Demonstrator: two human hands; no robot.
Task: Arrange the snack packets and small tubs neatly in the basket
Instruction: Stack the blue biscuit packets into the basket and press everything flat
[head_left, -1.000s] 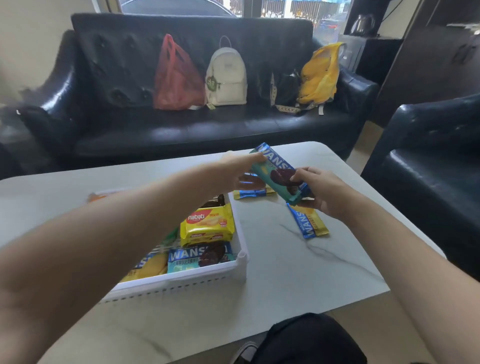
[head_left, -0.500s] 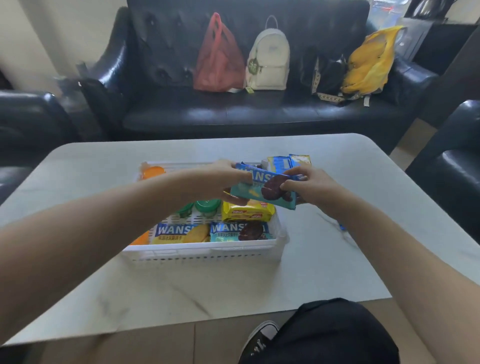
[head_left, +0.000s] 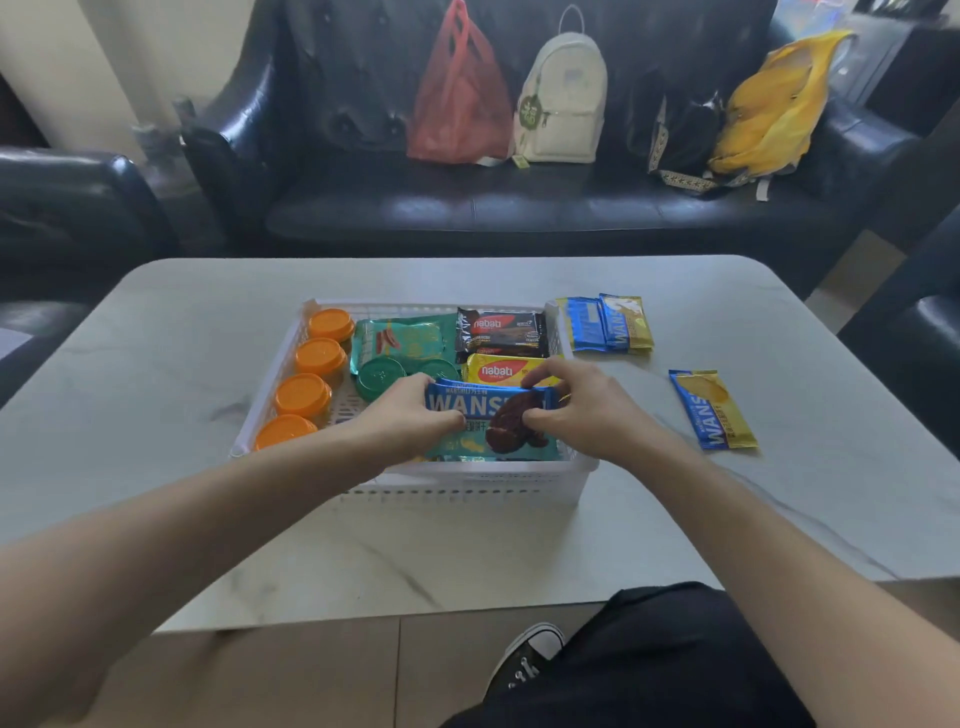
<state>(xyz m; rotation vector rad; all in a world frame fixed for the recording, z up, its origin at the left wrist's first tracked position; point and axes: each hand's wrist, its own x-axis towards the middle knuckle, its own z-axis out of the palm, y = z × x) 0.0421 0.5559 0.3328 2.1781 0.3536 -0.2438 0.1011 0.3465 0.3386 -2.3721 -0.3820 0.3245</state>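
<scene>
A black sofa is filling the top of the frame, carrying a red bag, a cream backpack and a yellow bag in a row. Below it a pale marbled tabletop is spreading across the middle.

A white basket is sitting at the centre of the tabletop. Along its left wall four orange tubs are standing in a line from top to bottom. Just right of them a green packet is lying flat, with green tubs just below it. At the basket's upper right a black packet is lying above a yellow packet.

Both hands are reaching into the lower right of the basket, holding a blue packet there. The left hand is pinching its left end with curled fingers, and the right hand is gripping its right end, fingers over the top edge and thumb on the face.

To the right of the basket, on the tabletop, a pair of blue-and-yellow packets are lying side by side just beside the basket's upper right corner. A single blue-and-yellow packet is lying farther right and lower, apart from them.
</scene>
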